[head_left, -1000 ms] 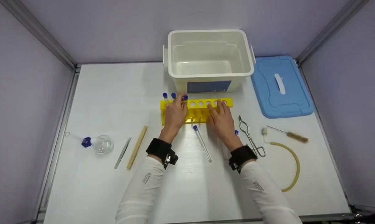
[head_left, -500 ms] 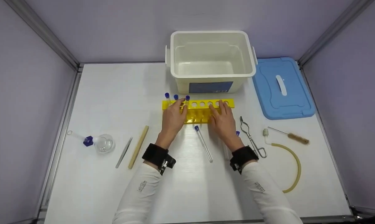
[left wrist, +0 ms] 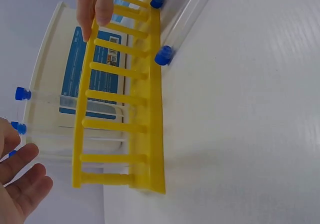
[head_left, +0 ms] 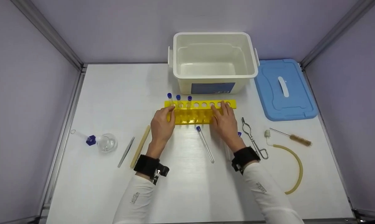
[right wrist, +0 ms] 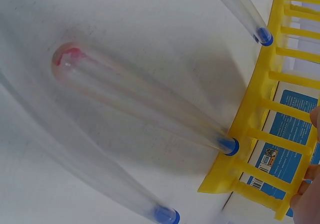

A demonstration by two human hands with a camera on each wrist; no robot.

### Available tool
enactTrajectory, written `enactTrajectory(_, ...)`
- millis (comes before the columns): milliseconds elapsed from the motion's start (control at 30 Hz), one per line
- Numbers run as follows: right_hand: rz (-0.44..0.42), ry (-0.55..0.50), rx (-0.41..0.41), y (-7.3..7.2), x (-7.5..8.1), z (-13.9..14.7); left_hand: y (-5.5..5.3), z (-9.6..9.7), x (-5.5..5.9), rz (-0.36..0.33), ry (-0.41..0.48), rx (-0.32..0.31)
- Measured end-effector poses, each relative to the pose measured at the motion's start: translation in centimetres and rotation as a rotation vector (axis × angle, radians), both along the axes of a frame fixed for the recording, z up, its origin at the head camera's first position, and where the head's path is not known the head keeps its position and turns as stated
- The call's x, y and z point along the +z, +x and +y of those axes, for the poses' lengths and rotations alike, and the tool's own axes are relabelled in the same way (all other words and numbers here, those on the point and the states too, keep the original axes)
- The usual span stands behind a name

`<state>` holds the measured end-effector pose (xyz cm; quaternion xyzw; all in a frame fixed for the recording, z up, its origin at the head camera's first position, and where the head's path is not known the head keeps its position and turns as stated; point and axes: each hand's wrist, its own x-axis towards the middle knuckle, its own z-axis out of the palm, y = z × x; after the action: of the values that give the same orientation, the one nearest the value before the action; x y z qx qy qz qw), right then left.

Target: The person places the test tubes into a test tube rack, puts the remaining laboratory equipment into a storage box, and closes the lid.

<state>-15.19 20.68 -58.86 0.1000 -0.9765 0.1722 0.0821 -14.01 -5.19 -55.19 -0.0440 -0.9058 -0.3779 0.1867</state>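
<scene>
A yellow test tube rack (head_left: 203, 116) stands upright in front of the bin. Three blue-capped test tubes (left wrist: 100, 136) stand in its left end. My left hand (head_left: 162, 124) is at that end, fingers loosely spread and holding nothing; the left wrist view shows its fingertips close to the caps, apart from the rack. My right hand (head_left: 224, 123) grips the rack's top plate near the right end, with fingers and thumb on either side. Before the rack lies a loose capped test tube (head_left: 205, 144). Beside it, partly hidden under my right wrist, lies a capped tube with red residue (right wrist: 70, 58).
Behind the rack stands a white bin (head_left: 214, 77), its blue lid (head_left: 287, 90) to the right. Crucible tongs (head_left: 252, 138), a tube brush (head_left: 299, 140) and a rubber hose (head_left: 299, 168) lie right; a wooden stick (head_left: 141, 146), tweezers (head_left: 126, 152) and a glass flask (head_left: 106, 143) left.
My left hand has let go of the third tube in the rack and drawn back left, towards the rack's left end. My right hand keeps its place on the rack.
</scene>
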Motion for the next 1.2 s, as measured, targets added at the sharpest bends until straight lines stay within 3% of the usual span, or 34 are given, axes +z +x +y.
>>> enactTrajectory(400,-0.022,-0.007,-0.013,0.1,-0.1,0.0,0.4,-1.5,-4.1,-0.204,-0.128,0.028)
enactTrajectory(567,-0.013,-0.01,-0.018,0.1,-0.2,0.0,0.4,-2.0,-5.8,-0.32,-0.176,-0.023)
enactTrajectory(733,-0.023,-0.013,-0.026,0.0,-0.4,-0.1,0.4,-2.2,-7.1,-0.424,-0.207,-0.121)
enactTrajectory(933,-0.022,-0.012,-0.018,0.0,-0.4,-0.4,0.7,-2.1,-8.7,-0.431,-0.255,-0.185)
enactTrajectory(1200,-0.01,-0.006,0.002,-0.1,-0.2,0.0,0.8,-1.7,-9.6,-0.425,-0.279,-0.189)
